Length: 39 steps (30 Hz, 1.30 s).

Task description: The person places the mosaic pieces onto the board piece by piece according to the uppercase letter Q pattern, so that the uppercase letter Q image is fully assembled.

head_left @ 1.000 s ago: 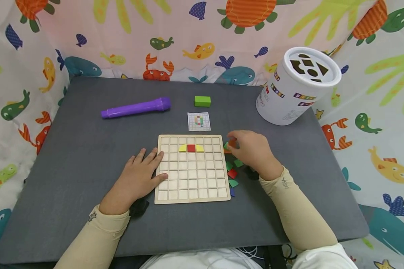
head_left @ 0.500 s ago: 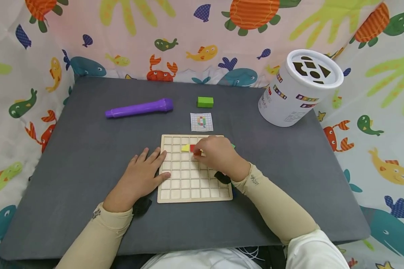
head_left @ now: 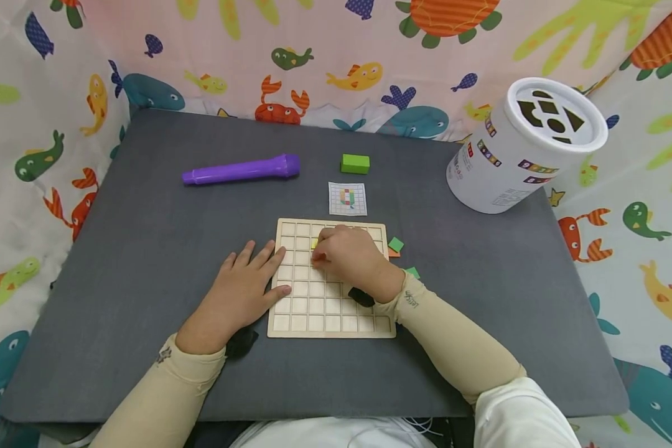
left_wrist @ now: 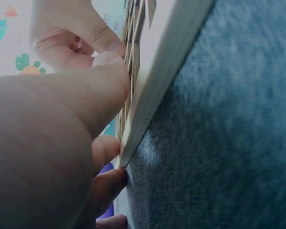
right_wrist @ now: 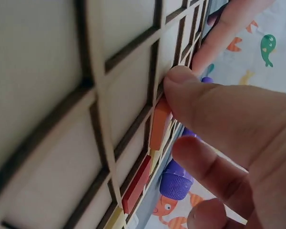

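A wooden grid board (head_left: 308,305) lies on the grey table. My left hand (head_left: 235,292) rests on its left edge, fingers spread and thumb on the rim. Over the upper part of the board, my right hand (head_left: 353,258) pinches an orange tile (right_wrist: 160,124) at a grid cell; how far it sits in the cell is hard to tell. Beside it in the right wrist view are a red tile (right_wrist: 137,183) and a yellow tile (right_wrist: 115,217) in the grid. Another yellow tile (head_left: 314,243) peeks out left of the right hand in the head view.
Loose tiles lie along the board's right side, among them a green tile (head_left: 396,244); the right arm covers others. Behind the board are a pattern card (head_left: 347,199), a green block (head_left: 355,163) and a purple tube (head_left: 241,170). A white bucket (head_left: 526,146) stands back right.
From the loose tiles at the right, my right hand has moved left onto the board with an orange tile, then slightly further along it. The left hand stays on the board's edge.
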Available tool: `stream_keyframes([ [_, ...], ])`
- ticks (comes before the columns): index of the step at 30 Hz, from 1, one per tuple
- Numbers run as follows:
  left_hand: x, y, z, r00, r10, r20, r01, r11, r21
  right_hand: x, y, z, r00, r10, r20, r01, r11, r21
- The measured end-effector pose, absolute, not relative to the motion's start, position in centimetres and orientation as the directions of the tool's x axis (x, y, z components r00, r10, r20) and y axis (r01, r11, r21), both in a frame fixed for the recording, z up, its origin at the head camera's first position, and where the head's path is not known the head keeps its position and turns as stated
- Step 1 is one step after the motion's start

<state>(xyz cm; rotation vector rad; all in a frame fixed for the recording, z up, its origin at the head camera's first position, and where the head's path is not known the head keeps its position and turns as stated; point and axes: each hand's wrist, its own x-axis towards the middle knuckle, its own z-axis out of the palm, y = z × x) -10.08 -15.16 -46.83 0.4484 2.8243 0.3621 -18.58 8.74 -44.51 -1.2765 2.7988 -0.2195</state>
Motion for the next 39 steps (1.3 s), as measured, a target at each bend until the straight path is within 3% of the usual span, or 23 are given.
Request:
stream_keyframes([
  [8,-9.8,-15.0,-46.2,-0.921,0.347,-0.175,0.287,0.911,0.296,-18.3,10.1,-43.2,-0.59,-0.806,-0.054,-0.775,0.584,-0.241],
  [15,-9.9,-15.4,-46.9,-0.92,0.344,-0.186,0.281,0.912,0.298,-17.8,11.8,-43.5,-0.473,-0.872,-0.123,-0.832,0.489,-0.263],
  [18,-9.9,-15.4,-47.0,-0.918,0.348,-0.191,0.278,0.907,0.316,-17.6,13.2,-43.6,-0.528,-0.841,-0.12,-0.785,0.537,-0.308],
  [23,-9.9,-15.1,-46.6,-0.914,0.365,-0.179,0.295,0.898,0.328,-17.5,17.6,-42.3,-0.763,-0.639,-0.098,-0.586,0.748,-0.312],
  [25,-9.9,-15.0,-46.4,-0.914,0.368,-0.173,0.301,0.898,0.32,-17.3,19.6,-41.9,-0.822,-0.558,-0.113,-0.507,0.808,-0.301],
  [31,-10.0,-15.0,-46.8,-0.91,0.369,-0.188,0.304,0.903,0.302,-16.9,23.6,-43.9,-0.841,-0.519,-0.151,-0.482,0.847,-0.226],
  [39,-10.1,-15.1,-47.2,-0.911,0.365,-0.192,0.301,0.907,0.296,-17.6,24.1,-44.9,-0.85,-0.525,-0.049,-0.507,0.84,-0.192],
])
